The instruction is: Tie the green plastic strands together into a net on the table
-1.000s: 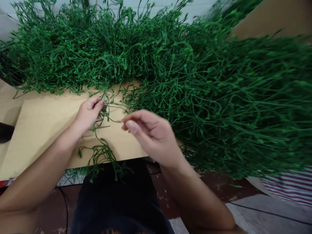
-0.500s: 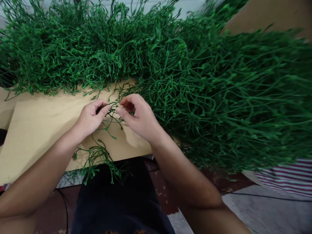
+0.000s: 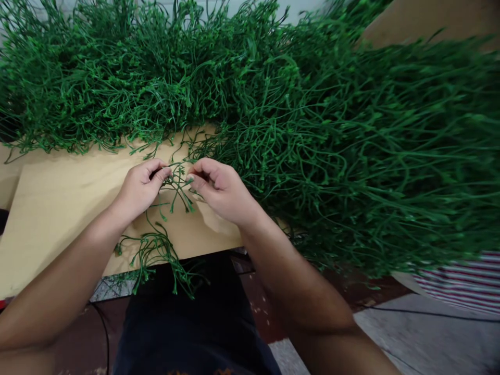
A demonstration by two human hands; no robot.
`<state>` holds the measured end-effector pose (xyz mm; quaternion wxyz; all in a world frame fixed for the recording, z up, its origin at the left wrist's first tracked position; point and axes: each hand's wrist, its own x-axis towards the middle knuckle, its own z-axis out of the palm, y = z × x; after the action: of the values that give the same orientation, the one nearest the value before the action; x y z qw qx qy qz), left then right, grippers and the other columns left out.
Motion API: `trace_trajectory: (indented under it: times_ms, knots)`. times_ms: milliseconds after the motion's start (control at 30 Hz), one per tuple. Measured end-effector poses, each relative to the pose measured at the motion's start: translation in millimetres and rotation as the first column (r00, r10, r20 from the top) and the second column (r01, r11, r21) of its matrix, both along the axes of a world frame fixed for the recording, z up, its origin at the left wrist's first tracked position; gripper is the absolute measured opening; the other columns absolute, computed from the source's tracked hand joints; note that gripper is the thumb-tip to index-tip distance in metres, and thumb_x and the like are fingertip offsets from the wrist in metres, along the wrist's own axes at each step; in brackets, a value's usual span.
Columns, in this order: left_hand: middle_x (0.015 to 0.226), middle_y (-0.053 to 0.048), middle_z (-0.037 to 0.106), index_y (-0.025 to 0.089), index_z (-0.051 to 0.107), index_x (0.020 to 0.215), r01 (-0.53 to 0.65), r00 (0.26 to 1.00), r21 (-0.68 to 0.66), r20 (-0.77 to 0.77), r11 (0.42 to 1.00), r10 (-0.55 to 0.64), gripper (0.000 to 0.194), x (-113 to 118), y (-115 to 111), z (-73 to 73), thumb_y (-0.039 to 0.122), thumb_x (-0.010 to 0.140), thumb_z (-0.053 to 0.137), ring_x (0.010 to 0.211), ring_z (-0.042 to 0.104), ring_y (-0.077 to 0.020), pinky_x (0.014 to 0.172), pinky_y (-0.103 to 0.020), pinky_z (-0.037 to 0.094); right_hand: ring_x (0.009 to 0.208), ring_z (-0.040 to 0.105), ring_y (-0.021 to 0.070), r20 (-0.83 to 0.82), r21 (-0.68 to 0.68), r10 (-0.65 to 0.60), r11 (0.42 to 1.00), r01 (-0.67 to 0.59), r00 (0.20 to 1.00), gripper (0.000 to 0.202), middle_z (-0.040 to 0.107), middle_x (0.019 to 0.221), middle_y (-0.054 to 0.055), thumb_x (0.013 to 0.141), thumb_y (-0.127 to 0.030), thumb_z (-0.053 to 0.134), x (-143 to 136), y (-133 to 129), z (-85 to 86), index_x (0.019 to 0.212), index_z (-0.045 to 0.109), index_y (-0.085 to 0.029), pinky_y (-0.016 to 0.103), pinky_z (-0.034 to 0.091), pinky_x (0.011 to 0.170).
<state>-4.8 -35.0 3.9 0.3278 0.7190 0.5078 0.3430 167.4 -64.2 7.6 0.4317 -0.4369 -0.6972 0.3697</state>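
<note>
Between my hands, over the cardboard sheet (image 3: 70,192), is a small sprig of thin green plastic stems (image 3: 178,188) with little buds at the tips. My left hand (image 3: 142,185) pinches the sprig between thumb and index finger. My right hand (image 3: 222,190) is just to the right, thumb and index finger pressed together at a stem end by the sprig. Below them a looser bunch of green stems (image 3: 156,250) hangs over the near edge of the cardboard.
A large heap of green stems (image 3: 332,146) runs along the back and fills the right side. Behind it at the upper right stands a brown cardboard piece (image 3: 437,23). Red-and-white striped fabric (image 3: 464,284) shows at the lower right. A dark cable (image 3: 422,313) crosses the floor.
My hands have moved slightly apart, the left one a little to the left. The sprig's stems now spread and hang differently between them.
</note>
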Motion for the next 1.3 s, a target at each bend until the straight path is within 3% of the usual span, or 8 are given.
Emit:
trace_trajectory:
  times_ms: [100,233,367,500,667,900,1133,1300]
  knots:
    - [0.061,0.002,0.049,0.016,0.055,0.070,-0.032,0.999,-0.023,0.013,0.999,0.032,0.017,0,1,-0.2,0.029,0.080,0.050,0.061,0.042,-0.0103,0.062,-0.024,0.036,0.059,0.037,0.0065,-0.028,-0.043,0.031,0.999,-0.032,0.999,0.010,0.043,0.063,-0.004,0.082,-0.019,0.050,1,-1,0.2,0.072,0.048,-0.017,0.023,0.032,0.056]
    - [0.064,0.001,0.050,0.016,0.056,0.072,-0.002,0.999,-0.034,0.050,0.999,0.004,0.020,-1,0,-1.9,0.033,0.079,0.050,0.063,0.043,-0.0108,0.062,-0.024,0.036,0.057,0.038,0.0068,-0.064,-0.122,0.027,0.992,-0.034,0.998,0.021,0.046,0.065,-0.004,0.080,-0.036,0.059,-3,2,-4.8,0.080,0.052,-0.016,0.023,0.032,0.054]
    - [0.066,0.000,0.053,0.016,0.058,0.076,0.068,0.997,-0.011,0.042,0.998,-0.067,0.021,1,-2,-0.7,0.034,0.081,0.049,0.065,0.045,-0.0110,0.063,-0.024,0.036,0.064,0.041,0.0095,-0.008,-0.026,-0.049,0.998,0.048,0.999,0.032,0.047,0.067,-0.002,0.076,-0.047,0.064,-9,7,-10.1,0.073,0.055,-0.016,0.025,0.035,0.059]
    - [0.066,0.000,0.055,0.016,0.058,0.073,0.027,0.999,-0.032,0.021,0.999,-0.026,0.018,1,-2,2.6,0.030,0.080,0.050,0.065,0.046,-0.0115,0.065,-0.024,0.038,0.076,0.046,0.0134,0.038,0.097,-0.121,0.988,0.117,0.992,0.023,0.048,0.071,0.000,0.079,-0.039,0.064,-7,9,-11.9,0.070,0.058,-0.018,0.029,0.040,0.071]
    - [0.067,0.000,0.059,0.016,0.059,0.073,0.004,1.000,-0.019,-0.001,1.000,-0.004,0.017,-1,1,0.4,0.030,0.079,0.051,0.065,0.048,-0.0116,0.065,-0.025,0.039,0.088,0.052,0.0149,-0.114,0.065,-0.110,0.991,0.118,0.987,0.024,0.054,0.089,0.005,0.081,-0.041,0.059,4,10,-10.2,0.078,0.062,-0.018,0.029,0.044,0.077]
    - [0.070,-0.001,0.063,0.016,0.061,0.075,0.025,0.998,0.022,-0.063,0.999,-0.023,0.019,-2,1,-3.1,0.031,0.080,0.051,0.066,0.050,-0.0118,0.066,-0.025,0.039,0.065,0.044,0.0093,-0.169,-0.073,-0.061,0.996,0.049,0.984,0.027,0.049,0.070,-0.001,0.084,-0.043,0.054,8,8,-2.3,0.074,0.051,-0.018,0.024,0.040,0.062]
    - [0.066,0.000,0.061,0.018,0.060,0.072,-0.018,0.984,0.010,-0.178,1.000,0.020,0.021,-7,4,-7.8,0.033,0.082,0.048,0.065,0.051,-0.0135,0.064,-0.026,0.037,0.056,0.032,0.0075,-0.115,-0.051,0.051,0.997,-0.057,0.992,0.020,0.037,0.059,-0.004,0.083,-0.023,0.046,-2,-9,7.0,0.064,0.043,-0.019,0.024,0.030,0.055]
    - [0.069,0.000,0.064,0.019,0.057,0.070,0.054,0.973,-0.031,-0.225,0.998,-0.059,0.018,2,-2,-7.1,0.024,0.082,0.044,0.066,0.054,-0.0139,0.063,-0.025,0.037,0.055,0.031,0.0076,-0.069,-0.069,0.075,0.994,-0.080,0.995,0.025,0.033,0.056,-0.004,0.084,-0.027,0.049,2,-19,7.1,0.062,0.038,-0.020,0.023,0.029,0.052]
